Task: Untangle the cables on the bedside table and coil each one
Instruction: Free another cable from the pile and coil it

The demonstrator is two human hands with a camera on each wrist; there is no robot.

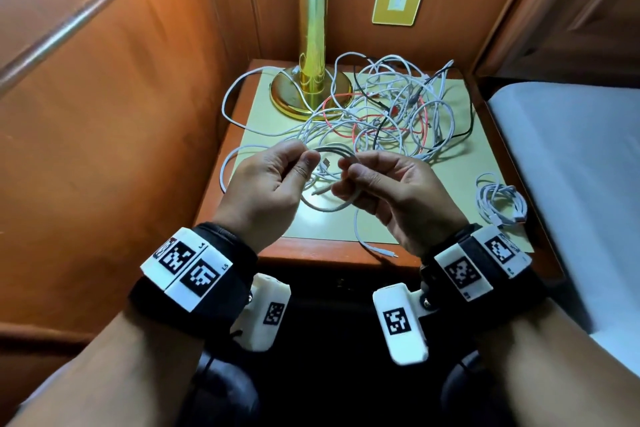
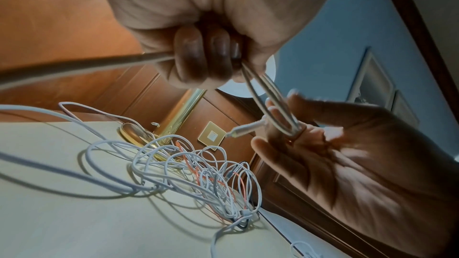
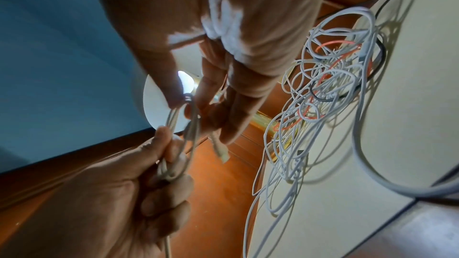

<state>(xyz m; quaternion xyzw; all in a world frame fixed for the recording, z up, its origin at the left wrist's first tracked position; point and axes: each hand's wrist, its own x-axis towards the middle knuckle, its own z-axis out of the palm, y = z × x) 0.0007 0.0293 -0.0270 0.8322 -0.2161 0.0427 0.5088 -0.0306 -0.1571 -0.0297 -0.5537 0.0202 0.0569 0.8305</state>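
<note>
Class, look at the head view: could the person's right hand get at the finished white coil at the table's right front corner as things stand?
Probably yes, but not straight away. The coiled white cable lies in the open just right of the right hand, with nothing between them. That hand, though, is pinching the white cable loop shared with the left hand.

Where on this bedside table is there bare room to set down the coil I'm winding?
Bare patch: the front right of the table top, between the trailing white cable end and the finished coil. Crowded: the tangle fills the middle and back right, the lamp base the back left.
</note>
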